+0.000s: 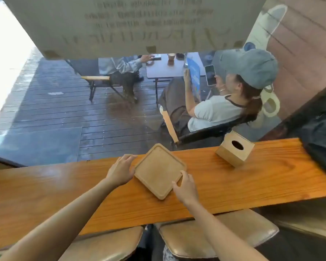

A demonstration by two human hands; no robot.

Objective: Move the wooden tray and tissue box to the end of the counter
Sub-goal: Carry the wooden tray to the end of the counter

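Observation:
A square wooden tray (158, 170) with a raised rim lies on the orange wooden counter (252, 178), turned like a diamond. My left hand (120, 171) is against its left corner, fingers curled along the upper-left edge. My right hand (185, 188) grips the lower-right edge, fingertips over the rim. The tray is held between both hands. A light wooden tissue box (234, 148) with an oval hole on top stands to the right near the counter's far edge, apart from the tray and both hands.
A black bag (320, 142) rests on the counter's right end. Two padded stools (215, 238) stand below the near edge. The counter's far edge meets a window; outside, a seated person in a blue cap (250, 68) is close behind the tissue box.

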